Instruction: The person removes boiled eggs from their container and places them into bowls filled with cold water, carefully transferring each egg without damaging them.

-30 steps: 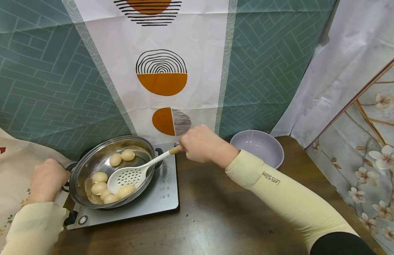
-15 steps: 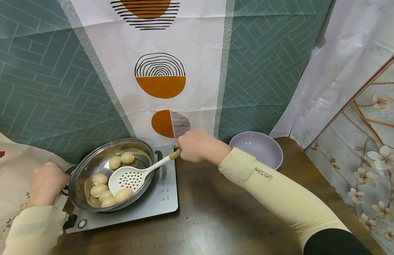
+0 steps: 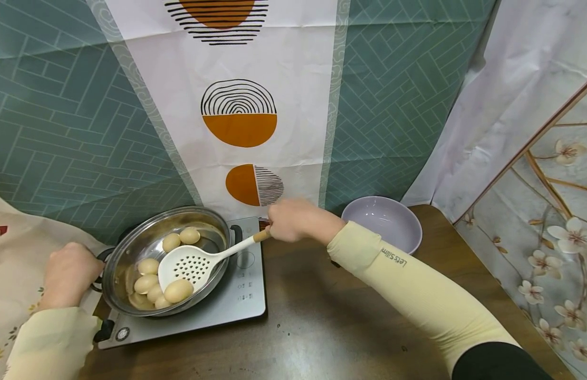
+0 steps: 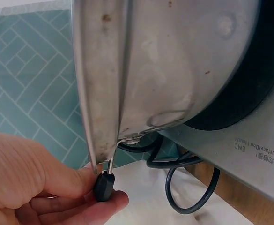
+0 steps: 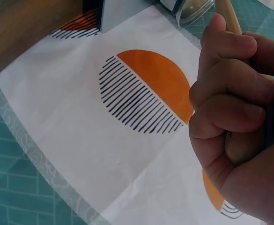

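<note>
My right hand (image 3: 295, 220) grips the wooden handle of a white slotted skimmer (image 3: 191, 264); in the right wrist view the fingers wrap round that handle (image 5: 228, 16). The skimmer's bowl is inside a steel pan (image 3: 115, 295), and one egg (image 3: 178, 291) lies at its lower edge. Several other pale eggs (image 3: 146, 284) sit in the pan, mostly toward its near left, with two at the back. At the pan's left side my left hand (image 3: 71, 273) holds the pan handle (image 4: 104, 186), its black grip pinched between thumb and fingers in the left wrist view.
Under the pan is a flat silver induction cooker (image 3: 248, 295). A lilac bowl (image 3: 385, 219) stands at the back right of the brown wooden table (image 3: 331, 327). A black cord (image 4: 174, 206) loops beside the cooker. Patterned cloth (image 3: 274, 63) hangs behind.
The skimmer's bowl has shifted slightly left and now looks higher in the pan, with the egg at its lower edge. My left hand stays on the pan handle.
</note>
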### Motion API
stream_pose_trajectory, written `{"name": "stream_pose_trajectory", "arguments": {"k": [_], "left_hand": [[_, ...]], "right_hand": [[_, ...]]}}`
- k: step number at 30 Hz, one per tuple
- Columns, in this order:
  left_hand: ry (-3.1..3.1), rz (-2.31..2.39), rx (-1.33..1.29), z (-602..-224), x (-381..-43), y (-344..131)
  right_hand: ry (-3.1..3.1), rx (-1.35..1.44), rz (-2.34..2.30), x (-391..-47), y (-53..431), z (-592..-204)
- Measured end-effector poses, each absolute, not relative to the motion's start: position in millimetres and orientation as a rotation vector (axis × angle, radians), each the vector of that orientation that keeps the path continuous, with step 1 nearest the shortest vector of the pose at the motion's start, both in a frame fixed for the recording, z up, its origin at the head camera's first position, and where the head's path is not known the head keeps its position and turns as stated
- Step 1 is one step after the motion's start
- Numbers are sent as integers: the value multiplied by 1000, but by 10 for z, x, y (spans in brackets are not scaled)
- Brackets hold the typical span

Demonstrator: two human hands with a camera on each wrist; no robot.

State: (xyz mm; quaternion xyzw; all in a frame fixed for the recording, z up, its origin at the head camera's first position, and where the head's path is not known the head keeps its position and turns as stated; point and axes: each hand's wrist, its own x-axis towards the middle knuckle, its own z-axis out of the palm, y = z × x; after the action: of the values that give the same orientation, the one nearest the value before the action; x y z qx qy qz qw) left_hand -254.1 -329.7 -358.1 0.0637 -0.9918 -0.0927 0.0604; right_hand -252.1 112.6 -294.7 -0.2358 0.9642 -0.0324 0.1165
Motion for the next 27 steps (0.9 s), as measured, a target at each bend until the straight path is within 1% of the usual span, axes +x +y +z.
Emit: {"name": "stream_pose_trajectory", "arguments": {"k": [7, 18, 27], "left_hand": [[-2992, -269, 179, -3607, -2546, -3317], [-3002, -272, 193, -3593, -2531, -3301], [-3024, -289, 257, -3576, -2562, -3295]], "right_hand": [[2790, -647, -178, -2528, 1161, -2974], [2722, -593, -400, -2528, 1295, -2893], [2762, -562, -392, -2513, 1453, -2839]]}}
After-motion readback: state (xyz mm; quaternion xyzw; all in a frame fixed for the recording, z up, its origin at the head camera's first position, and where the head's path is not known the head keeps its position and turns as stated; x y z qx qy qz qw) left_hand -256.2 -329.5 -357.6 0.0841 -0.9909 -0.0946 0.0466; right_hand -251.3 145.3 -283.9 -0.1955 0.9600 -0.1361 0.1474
